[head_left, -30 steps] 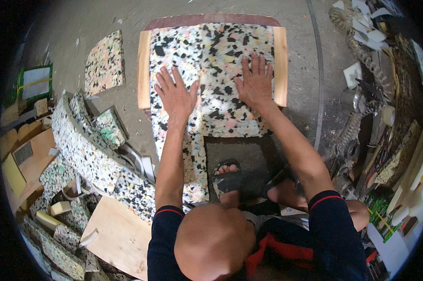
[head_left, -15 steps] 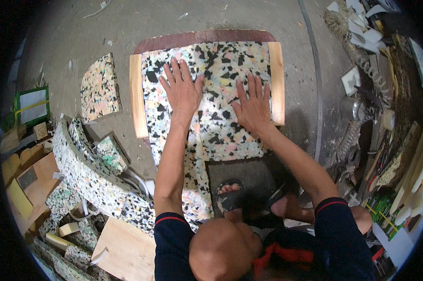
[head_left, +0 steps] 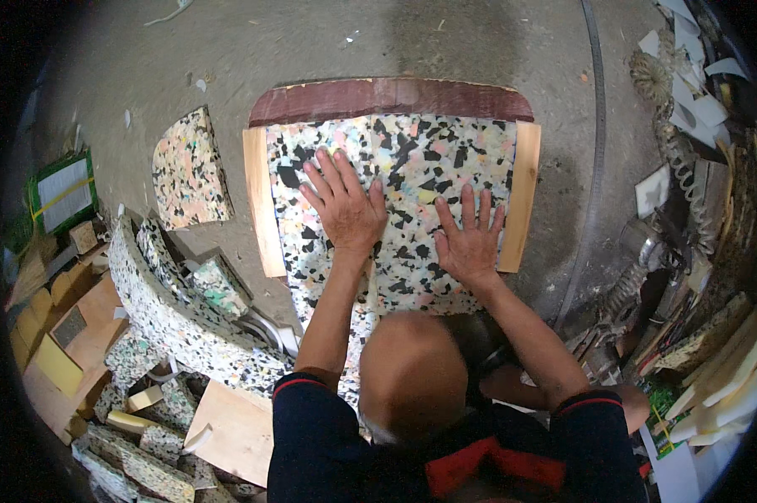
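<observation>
Both hands lie flat on a speckled foam sheet (head_left: 424, 168) of bonded multicoloured scraps. My left hand (head_left: 345, 210) has its fingers spread on the sheet's left half. Lower on the right half rests my right hand (head_left: 469, 247), also open, fingers apart. Beneath and around the foam is a wooden frame, with a pale left rail (head_left: 264, 214), a pale right rail (head_left: 525, 193) and a reddish-brown board (head_left: 391, 98) along the far side. A narrower strip of the foam runs toward me under my left forearm. My head hides part of the near edge.
On the floor to the left lies a rounded foam offcut (head_left: 191, 172). Nearer, a long curved foam piece (head_left: 173, 310), foam scraps and a plywood board (head_left: 236, 427) are heaped. Along the right are a coiled hose (head_left: 680, 163), foam strips (head_left: 735, 369) and other clutter.
The frame and foam sit lower in the picture and slightly right. My hands remain flat in much the same places on the sheet. My head now covers more of the near edge and my feet.
</observation>
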### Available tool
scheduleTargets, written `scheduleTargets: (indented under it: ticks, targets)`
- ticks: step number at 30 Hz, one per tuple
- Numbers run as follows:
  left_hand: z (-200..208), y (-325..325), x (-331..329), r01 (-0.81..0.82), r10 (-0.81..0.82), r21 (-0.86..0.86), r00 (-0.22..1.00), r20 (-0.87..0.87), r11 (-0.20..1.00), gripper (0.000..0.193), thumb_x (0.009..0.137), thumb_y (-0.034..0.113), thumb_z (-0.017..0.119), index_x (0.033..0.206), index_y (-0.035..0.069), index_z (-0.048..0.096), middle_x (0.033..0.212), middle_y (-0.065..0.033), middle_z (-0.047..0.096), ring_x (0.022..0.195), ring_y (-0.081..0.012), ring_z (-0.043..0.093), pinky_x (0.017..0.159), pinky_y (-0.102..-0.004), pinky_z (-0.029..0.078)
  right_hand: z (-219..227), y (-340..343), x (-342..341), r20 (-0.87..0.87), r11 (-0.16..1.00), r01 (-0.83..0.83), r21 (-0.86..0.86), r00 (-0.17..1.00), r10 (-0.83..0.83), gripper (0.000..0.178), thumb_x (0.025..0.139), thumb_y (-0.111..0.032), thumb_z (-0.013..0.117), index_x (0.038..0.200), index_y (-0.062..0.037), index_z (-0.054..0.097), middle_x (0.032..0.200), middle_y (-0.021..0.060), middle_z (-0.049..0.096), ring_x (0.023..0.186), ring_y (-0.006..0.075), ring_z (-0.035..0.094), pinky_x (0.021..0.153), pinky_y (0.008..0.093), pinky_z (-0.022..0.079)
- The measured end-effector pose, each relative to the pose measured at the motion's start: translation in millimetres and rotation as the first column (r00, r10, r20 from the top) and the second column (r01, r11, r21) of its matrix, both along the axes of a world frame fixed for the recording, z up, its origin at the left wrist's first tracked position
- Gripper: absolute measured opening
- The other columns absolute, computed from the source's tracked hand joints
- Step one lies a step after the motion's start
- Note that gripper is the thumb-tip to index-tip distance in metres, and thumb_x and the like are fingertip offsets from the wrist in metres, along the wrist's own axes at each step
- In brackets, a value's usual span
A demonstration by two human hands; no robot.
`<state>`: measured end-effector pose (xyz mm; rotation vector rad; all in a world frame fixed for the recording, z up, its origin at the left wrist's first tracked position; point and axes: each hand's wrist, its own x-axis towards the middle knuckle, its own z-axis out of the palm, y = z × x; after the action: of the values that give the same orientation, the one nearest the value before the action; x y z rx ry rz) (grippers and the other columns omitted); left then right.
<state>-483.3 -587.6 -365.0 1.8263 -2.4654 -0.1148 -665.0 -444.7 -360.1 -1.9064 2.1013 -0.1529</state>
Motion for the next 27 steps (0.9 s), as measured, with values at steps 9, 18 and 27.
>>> scheduleTargets:
  ticks: [9, 18, 27]
  targets:
    - [-10.8, 1.8, 5.2, -0.032, 0.032, 0.110, 1.000, 0.001, 0.993, 0.083, 0.097, 0.045, 0.051, 0.155, -0.008, 0.027, 0.165, -0.0321, 0.012, 0.151, -0.0559, 0.006, 0.118, -0.0702, 0.004, -24.9, 7.8, 0.3, -0.333, 0.999, -0.043, 0.015, 0.942, 0.045, 0.067, 0.095, -0.049, 0.060, 0.157, -0.0369, 0.036, 0.164, 0.0202, 0.025, 0.145, 0.0483, 0.028, 0.107, 0.0720, 0.029]
    - [-24.4, 9.0, 14.9, 0.007, -0.003, 0.079, 0.999, -0.051, 0.997, 0.085, 0.098, 0.051, 0.049, 0.156, -0.006, 0.025, 0.164, -0.0328, 0.014, 0.150, -0.0582, 0.008, 0.116, -0.0730, 0.006, -25.7, 17.5, 0.2, -0.200, 0.989, -0.001, 0.145, 0.979, 0.030, 0.067, 0.093, -0.038, 0.061, 0.156, -0.0342, 0.040, 0.165, 0.0169, 0.022, 0.142, 0.0522, 0.028, 0.105, 0.0763, 0.026]
    - [-12.3, 7.7, 23.3, -0.036, 0.076, 0.132, 0.947, -0.311, 0.991, 0.083, 0.091, 0.038, 0.069, 0.149, -0.009, 0.035, 0.163, -0.0317, 0.021, 0.150, -0.0553, 0.016, 0.118, -0.0698, 0.011, 56.7, -62.2, -38.1, 0.245, 0.994, 0.085, 0.062, 0.965, -0.097, 0.038, 0.085, -0.018, 0.073, 0.122, -0.0118, 0.069, 0.138, 0.0187, 0.058, 0.128, 0.0410, 0.052, 0.105, 0.0534, 0.041]
